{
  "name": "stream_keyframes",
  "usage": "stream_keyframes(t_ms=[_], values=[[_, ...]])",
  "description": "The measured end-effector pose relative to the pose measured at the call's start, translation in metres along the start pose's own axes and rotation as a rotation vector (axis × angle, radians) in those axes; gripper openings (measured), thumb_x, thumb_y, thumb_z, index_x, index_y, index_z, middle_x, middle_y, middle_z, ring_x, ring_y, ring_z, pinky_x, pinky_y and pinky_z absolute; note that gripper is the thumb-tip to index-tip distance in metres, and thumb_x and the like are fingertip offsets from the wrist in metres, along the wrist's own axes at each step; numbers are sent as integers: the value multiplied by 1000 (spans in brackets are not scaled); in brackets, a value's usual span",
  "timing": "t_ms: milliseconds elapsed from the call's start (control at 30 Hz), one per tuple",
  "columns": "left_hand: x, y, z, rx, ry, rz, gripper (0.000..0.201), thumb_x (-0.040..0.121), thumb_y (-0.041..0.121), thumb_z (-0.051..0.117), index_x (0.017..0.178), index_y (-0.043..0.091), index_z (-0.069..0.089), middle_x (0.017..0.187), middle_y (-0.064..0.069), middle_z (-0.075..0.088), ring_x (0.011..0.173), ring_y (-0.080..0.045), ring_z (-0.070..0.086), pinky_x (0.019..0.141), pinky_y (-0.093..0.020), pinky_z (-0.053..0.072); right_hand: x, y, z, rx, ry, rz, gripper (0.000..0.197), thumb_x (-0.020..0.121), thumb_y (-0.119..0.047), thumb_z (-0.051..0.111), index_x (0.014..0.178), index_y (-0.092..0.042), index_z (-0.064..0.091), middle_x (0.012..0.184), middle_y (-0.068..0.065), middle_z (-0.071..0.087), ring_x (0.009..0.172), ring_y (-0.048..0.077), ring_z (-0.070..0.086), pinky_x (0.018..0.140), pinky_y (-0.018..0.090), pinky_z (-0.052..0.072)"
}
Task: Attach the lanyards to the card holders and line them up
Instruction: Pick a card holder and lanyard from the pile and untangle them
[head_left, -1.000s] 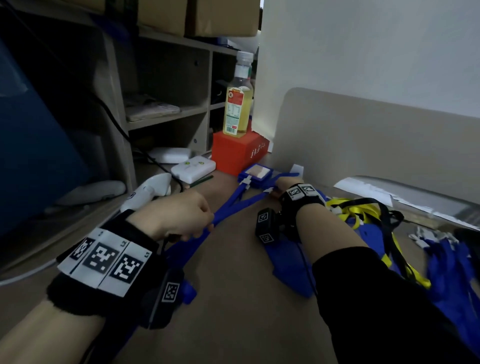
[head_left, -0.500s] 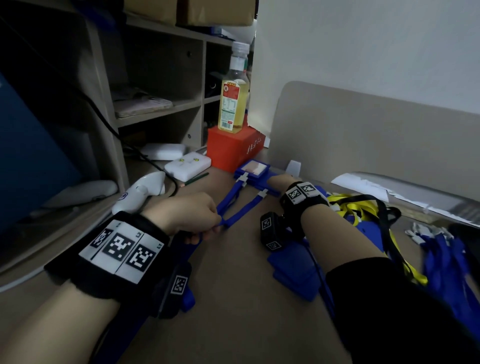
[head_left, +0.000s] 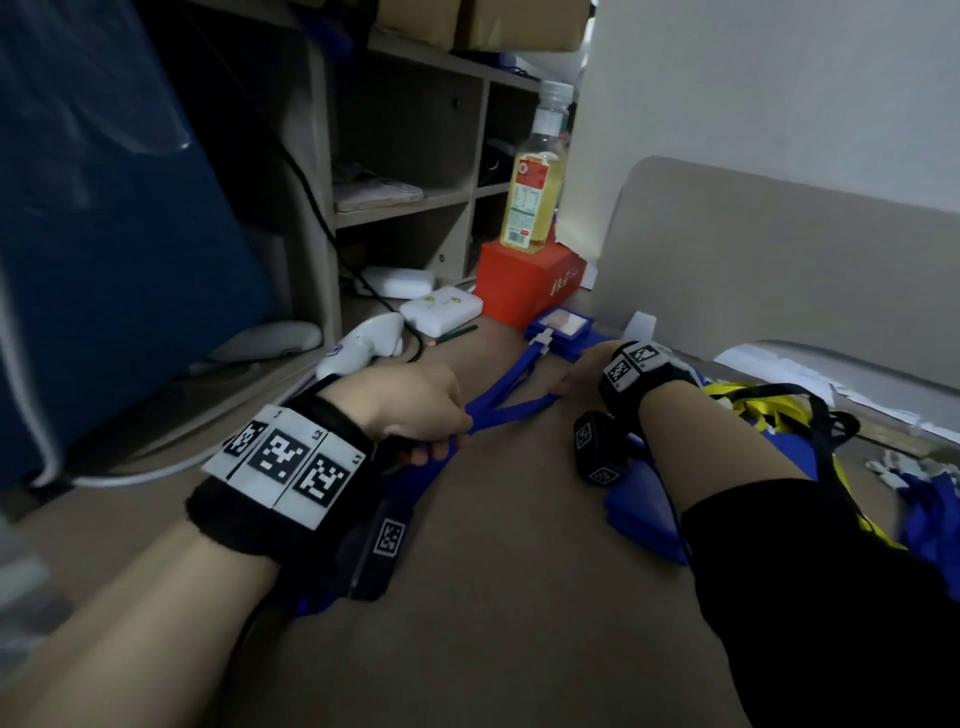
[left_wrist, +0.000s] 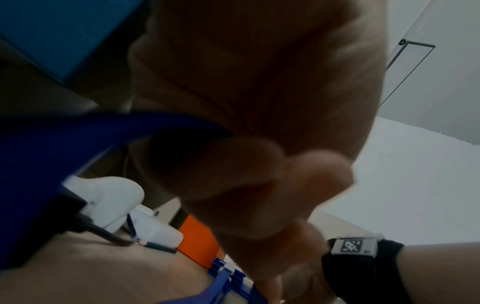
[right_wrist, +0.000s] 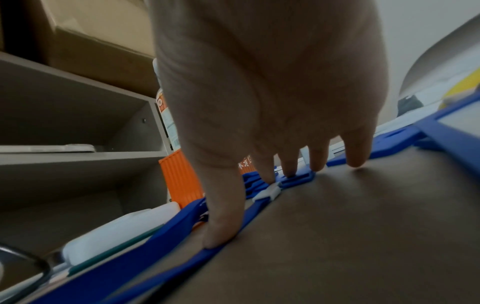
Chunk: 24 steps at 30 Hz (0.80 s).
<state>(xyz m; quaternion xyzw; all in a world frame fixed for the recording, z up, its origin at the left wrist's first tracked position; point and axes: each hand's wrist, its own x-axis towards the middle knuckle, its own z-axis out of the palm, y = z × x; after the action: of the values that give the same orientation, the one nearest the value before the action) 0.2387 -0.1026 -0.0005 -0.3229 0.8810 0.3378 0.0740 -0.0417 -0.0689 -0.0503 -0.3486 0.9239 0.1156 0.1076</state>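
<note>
Two blue lanyard straps (head_left: 511, 402) run across the worktop (head_left: 519, 597) to the card holders (head_left: 558, 332) beside the orange box (head_left: 524, 286). Your left hand (head_left: 410, 405) has its grip clamped on the straps; your right hand (right_wrist: 272, 102) presses them down with straight fingers (right_wrist: 223, 226).

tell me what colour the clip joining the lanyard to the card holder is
White clip, seen best in the right wrist view.

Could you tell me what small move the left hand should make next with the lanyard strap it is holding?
Probably draw the blue lanyard strap a little further toward the body to straighten it. The left hand grips its near end, the right hand presses fingers flat on the card holder end, and the two strap runs still splay apart.
</note>
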Motion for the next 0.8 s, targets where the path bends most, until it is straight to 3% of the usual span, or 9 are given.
stream_keyframes(t_ms=[100,167,300,467,533,600,667,733,800], values=[[-15,-13,-3,26,-45,-41,27,99,18,45,83,7,65,60,-2,60,41,-13,48,49,-24,44,-3,-1,0,-71,16,-5,57,82,-69,51,106,-18,57,106,2,57,102,24,58,90,35,47],[-25,-18,-6,42,-61,-80,28,100,18,44,84,7,64,63,-3,62,43,-13,51,51,-24,47,-5,-2,-3,-52,32,-4,61,78,-70,54,110,-18,57,104,3,57,96,24,58,82,35,46],[-43,-27,-7,39,-100,-151,27,101,18,43,92,3,64,68,-5,66,44,-12,58,43,-19,48,-1,-6,-2,-38,29,6,58,81,-65,57,114,-18,57,98,4,55,85,21,54,74,30,42],[-53,-32,-5,70,-83,-178,25,101,26,45,92,9,62,86,-5,66,69,-18,55,50,-23,44,10,-4,-1,-31,69,-22,57,73,-68,60,107,-24,55,98,2,57,79,19,54,69,30,43],[-54,-29,-4,65,-57,-184,23,101,26,43,95,9,59,90,-5,66,73,-18,57,58,-27,45,48,4,8,-3,54,-25,55,76,-68,58,109,-24,56,95,1,57,75,16,54,69,29,44],[-52,-23,-5,79,-29,-160,25,101,27,43,100,9,60,93,-2,66,75,-17,59,65,-30,47,14,1,1,-17,87,-14,63,73,-69,62,116,-23,59,88,-5,57,72,12,54,65,25,44],[-50,-13,-6,70,-8,-121,25,101,30,44,104,12,61,92,1,65,79,-17,60,66,-29,48,-19,-3,-5,139,81,-6,57,83,-51,66,122,-10,57,97,-1,57,91,20,58,75,30,46],[-45,0,-5,72,-10,-85,25,100,32,44,110,15,60,93,2,68,82,-17,63,69,-29,50,-43,-8,-17,297,9,-24,43,90,-25,65,124,-1,53,123,16,54,119,29,49,100,41,38],[-38,13,-2,86,-29,-55,27,100,34,44,114,17,59,98,0,71,84,-17,65,73,-31,51,-33,-7,-28,352,-27,-58,31,91,-23,64,116,-11,50,134,20,50,115,28,48,106,43,36]])
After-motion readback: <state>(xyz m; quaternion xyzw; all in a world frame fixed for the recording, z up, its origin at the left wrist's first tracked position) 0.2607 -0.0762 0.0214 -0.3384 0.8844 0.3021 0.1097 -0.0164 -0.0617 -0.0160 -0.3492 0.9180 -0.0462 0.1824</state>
